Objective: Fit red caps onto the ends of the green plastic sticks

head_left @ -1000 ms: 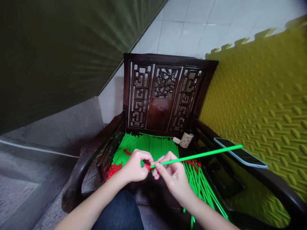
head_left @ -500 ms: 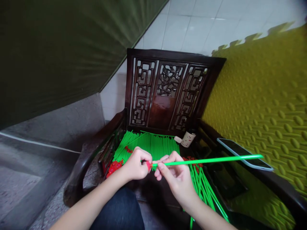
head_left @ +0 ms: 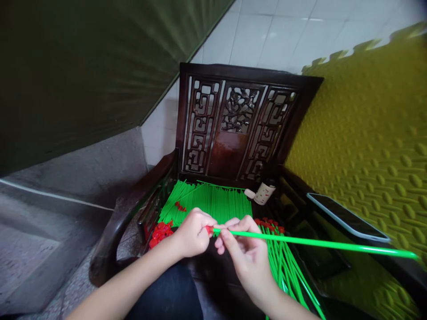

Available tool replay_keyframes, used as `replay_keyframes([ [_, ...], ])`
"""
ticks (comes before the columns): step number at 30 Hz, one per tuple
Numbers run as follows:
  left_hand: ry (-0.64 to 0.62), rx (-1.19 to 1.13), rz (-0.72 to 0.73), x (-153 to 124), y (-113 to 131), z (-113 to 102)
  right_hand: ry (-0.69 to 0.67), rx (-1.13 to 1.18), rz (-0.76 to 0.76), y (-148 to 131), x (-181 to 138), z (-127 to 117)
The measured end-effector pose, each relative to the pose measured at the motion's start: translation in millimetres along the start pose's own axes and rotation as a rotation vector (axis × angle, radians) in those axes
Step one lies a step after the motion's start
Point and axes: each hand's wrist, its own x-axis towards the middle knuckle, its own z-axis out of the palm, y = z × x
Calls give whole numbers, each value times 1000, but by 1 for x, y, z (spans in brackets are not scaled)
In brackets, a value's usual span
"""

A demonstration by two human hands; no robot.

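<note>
My left hand (head_left: 196, 232) is closed around a small red plastic cap (head_left: 209, 230), most of it hidden by the fingers. In my right hand (head_left: 245, 244) a long green plastic stick (head_left: 300, 240) is pinched near its left end, which meets the red cap. The stick reaches far out to the right. Beyond my hands, many green sticks (head_left: 213, 200) lie side by side on the chair seat. Loose red caps (head_left: 162, 233) are heaped left of my left forearm. Beside my right hand lies a bundle of green sticks with red caps on their ends (head_left: 283, 262).
The dark carved wooden chair (head_left: 230, 153) has armrests on both sides. A patterned bottle (head_left: 265, 192) and a small white case (head_left: 249, 194) are at the seat's back right. A phone (head_left: 348, 218) rests on the right armrest, near a yellow foam mat (head_left: 373, 146).
The green stick's far end has swung lower and extends further right. My left hand has closed more over the red cap. The whole view has shifted slightly.
</note>
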Motion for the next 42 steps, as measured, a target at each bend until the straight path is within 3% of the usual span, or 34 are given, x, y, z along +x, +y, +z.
replay_keyframes([
  [10, 38, 7, 69, -2, 3, 3, -198, -170, -77, 1, 8, -16],
  [16, 37, -3, 71, -2, 2, 4, -235, -480, -335, 2, 6, -16],
  [19, 42, 4, 55, -1, 3, 4, -229, -545, -396, 0, 7, -14],
  [23, 72, 25, 28, 0, 1, 4, -209, -307, -217, -4, 16, -13],
  [27, 218, 182, -6, 3, -3, 3, -146, -83, 23, -12, 22, -17],
  [30, 272, 40, -138, 7, -2, 3, -92, -109, 51, -16, 19, -21],
  [34, 156, -273, -323, 9, 0, 4, -87, -144, 35, -21, 13, -24],
  [37, 118, -268, -294, 8, 1, 5, -126, -164, 73, -25, 12, -25],
  [42, 183, -156, -188, 7, 1, 3, -143, -170, 96, -24, 13, -28],
])
